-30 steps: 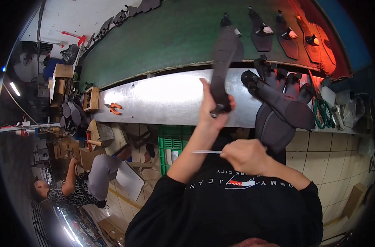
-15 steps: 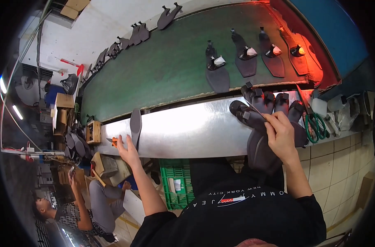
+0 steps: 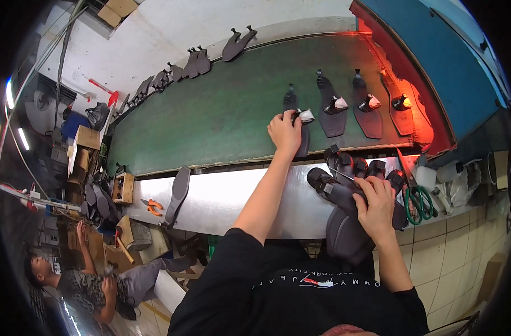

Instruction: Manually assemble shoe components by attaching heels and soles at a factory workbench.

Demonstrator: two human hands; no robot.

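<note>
My left hand (image 3: 284, 133) reaches over the green belt. Its fingers are closed on the strap of a dark sandal (image 3: 291, 101), beside a white wad (image 3: 306, 116). My right hand (image 3: 376, 204) is closed around a thin metal rod-like tool (image 3: 340, 173), whose exact kind I cannot make out. That hand rests over a group of dark sandals with black straps (image 3: 323, 182) at the bench's right end. Under it, dark soles (image 3: 348, 235) overhang the front edge. To the left on the metal bench lie a single dark sole (image 3: 180, 190) and orange-handled pliers (image 3: 153, 207).
Several sandals with wads (image 3: 333, 120) sit on the green belt (image 3: 210, 117) near the red-lit opening (image 3: 398, 84). More soles line its far edge. Green-handled scissors (image 3: 419, 204) lie right of my right hand. A wooden box (image 3: 122, 187) stands left; a co-worker (image 3: 82, 285) is lower left.
My left hand has moved from beside the pliers, up and right, onto the nearest belt sandal. The single sole on the bench now lies tilted. My right hand keeps the thin tool.
</note>
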